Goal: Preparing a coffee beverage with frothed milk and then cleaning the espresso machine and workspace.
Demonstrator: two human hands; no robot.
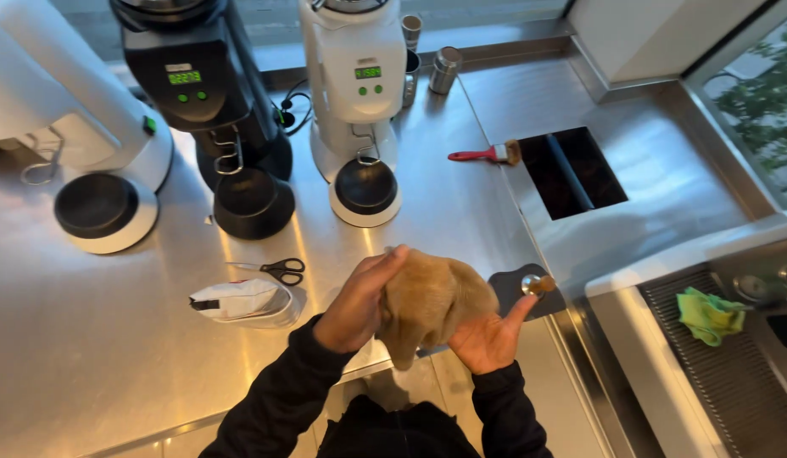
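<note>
A crumpled tan cloth point(429, 304) sits between my two hands above the front edge of the steel counter point(114, 339). My left hand point(357, 304) presses on the cloth from the left with its fingers curled over the top. My right hand point(488, 339) lies palm up under the cloth's right side, fingers spread and the cloth resting on it. Just beyond my right fingertips a tamper point(538, 284) with a round metal top stands on a dark mat point(510, 288).
Three coffee grinders line the back: white point(63, 110), black point(198, 93), white point(355, 76). Scissors point(279, 270) and a folded white bag point(245, 301) lie left of my hands. A red-handled brush point(487, 154) lies by a knock-out chute point(572, 170). A green cloth point(707, 315) rests on a drip tray.
</note>
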